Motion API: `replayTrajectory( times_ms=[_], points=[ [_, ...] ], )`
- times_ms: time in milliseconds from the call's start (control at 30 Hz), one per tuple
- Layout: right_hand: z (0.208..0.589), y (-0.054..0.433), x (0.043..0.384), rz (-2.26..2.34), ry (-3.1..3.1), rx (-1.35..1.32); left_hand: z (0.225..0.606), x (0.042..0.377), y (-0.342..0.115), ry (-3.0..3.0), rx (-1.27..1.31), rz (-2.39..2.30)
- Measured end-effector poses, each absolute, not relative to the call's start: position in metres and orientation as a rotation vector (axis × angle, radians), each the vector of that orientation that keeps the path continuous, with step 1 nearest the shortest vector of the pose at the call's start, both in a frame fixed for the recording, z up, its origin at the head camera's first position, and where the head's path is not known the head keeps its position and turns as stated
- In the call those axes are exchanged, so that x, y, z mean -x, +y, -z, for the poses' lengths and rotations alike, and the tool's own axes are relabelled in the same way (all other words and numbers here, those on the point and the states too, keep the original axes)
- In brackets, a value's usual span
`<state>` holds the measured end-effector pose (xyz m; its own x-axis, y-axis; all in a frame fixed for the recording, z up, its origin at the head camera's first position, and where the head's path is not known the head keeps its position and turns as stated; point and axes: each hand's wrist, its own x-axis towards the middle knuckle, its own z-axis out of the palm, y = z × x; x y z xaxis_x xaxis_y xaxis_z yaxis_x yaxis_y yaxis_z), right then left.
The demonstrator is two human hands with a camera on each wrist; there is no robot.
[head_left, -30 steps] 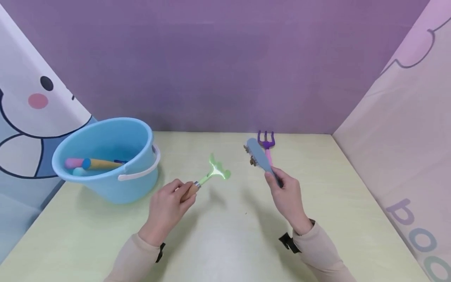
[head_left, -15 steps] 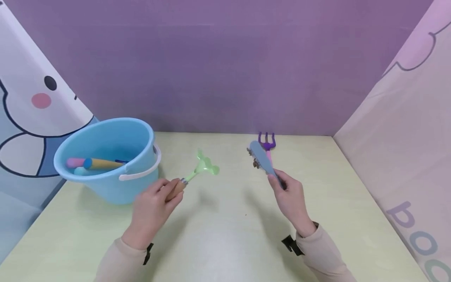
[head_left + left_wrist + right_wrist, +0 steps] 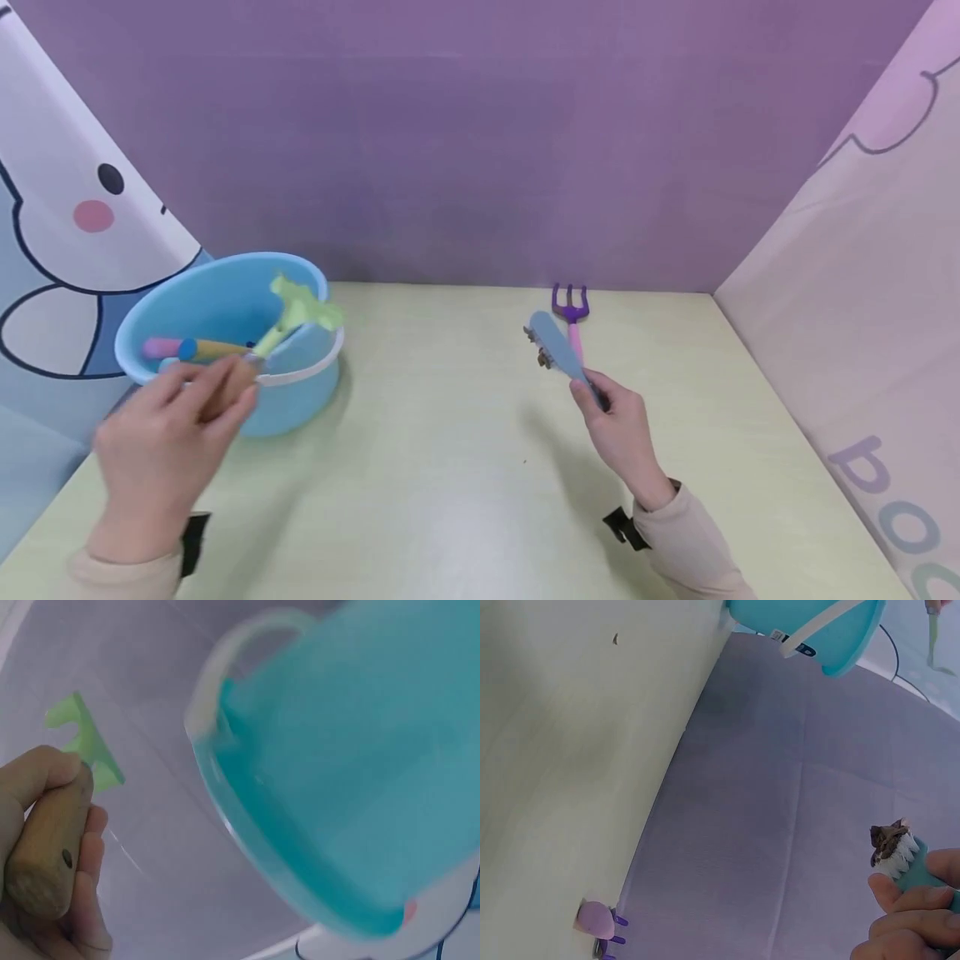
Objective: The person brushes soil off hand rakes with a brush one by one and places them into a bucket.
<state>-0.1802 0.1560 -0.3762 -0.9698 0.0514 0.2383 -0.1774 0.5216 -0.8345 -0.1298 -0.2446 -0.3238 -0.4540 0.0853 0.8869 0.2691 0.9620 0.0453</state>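
My left hand [image 3: 168, 433] grips the wooden handle [image 3: 52, 847] of a small green hand rake [image 3: 303, 310]. Its pronged head overlaps the near right rim of the blue bucket [image 3: 296, 408] in the head view. Inside the bucket, pink and yellow handles [image 3: 217, 350] show above the near rim. On the right, my right hand [image 3: 618, 429] holds a blue brush [image 3: 557, 342] by its handle, above the table. The right wrist view shows white bristles [image 3: 900, 859] with brown, crumpled bits [image 3: 889, 838] stuck in them.
A toy fork [image 3: 572, 312] with purple tines and a pink handle lies near the table's back edge, partly behind the brush. One tiny dark speck [image 3: 525, 461] is on the pale table [image 3: 435, 517]. Printed and purple cloth walls [image 3: 480, 167] stand around it.
My left hand has carried the green hand rake leftward from mid-table to the bucket. My right hand and the brush have hardly moved.
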Motion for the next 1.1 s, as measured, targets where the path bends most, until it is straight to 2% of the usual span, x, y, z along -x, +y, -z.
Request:
replayTrajectory(
  times_ms=[200, 400, 633, 867, 1100],
  points=[
    [0.378, 0.157, 0.179, -1.429, -2.554, -0.113, 0.302, 0.125, -0.278, -2.220, 0.204, 0.100],
    [0.379, 0.158, 0.178, -1.410, -2.587, -0.116, 0.278, 0.138, -0.301, -2.429, 0.168, -0.007],
    [0.380, 0.160, 0.176, -1.434, -2.589, -0.133, 0.254, 0.178, -0.320, -2.588, 0.399, -0.253],
    [0.383, 0.159, 0.180, -1.419, -2.576, -0.131, 0.237, 0.231, -0.322, -3.001, 0.400, -0.306],
    [0.386, 0.159, 0.182, -1.387, -2.625, -0.114, 0.251, 0.260, -0.323, -3.156, 0.378, -0.133]
  ],
)
